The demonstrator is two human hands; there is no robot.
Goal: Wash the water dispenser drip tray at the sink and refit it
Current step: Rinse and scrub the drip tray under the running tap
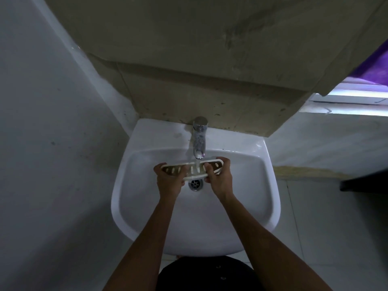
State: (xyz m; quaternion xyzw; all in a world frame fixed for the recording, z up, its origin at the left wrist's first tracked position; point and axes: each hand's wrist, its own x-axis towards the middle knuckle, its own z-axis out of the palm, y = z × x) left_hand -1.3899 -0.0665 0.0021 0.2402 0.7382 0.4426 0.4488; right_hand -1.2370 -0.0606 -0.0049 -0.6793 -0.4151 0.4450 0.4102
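The white slotted drip tray (194, 170) is held flat over the white sink (147, 217), right under the chrome tap (199, 141). Water runs from the spout onto the tray's middle. My left hand (170, 178) grips the tray's left end, with the fingers curled under it. My right hand (219, 175) grips the right end, thumb on top of the slots. The drain (195, 184) shows just below the tray, between my two hands.
A pale wall stands close on the left, and a rough concrete slab (210, 59) overhangs behind the tap. A bright window ledge (346, 103) lies at the far right. A dark shelf edge (365, 181) juts in at the right, above a tiled floor.
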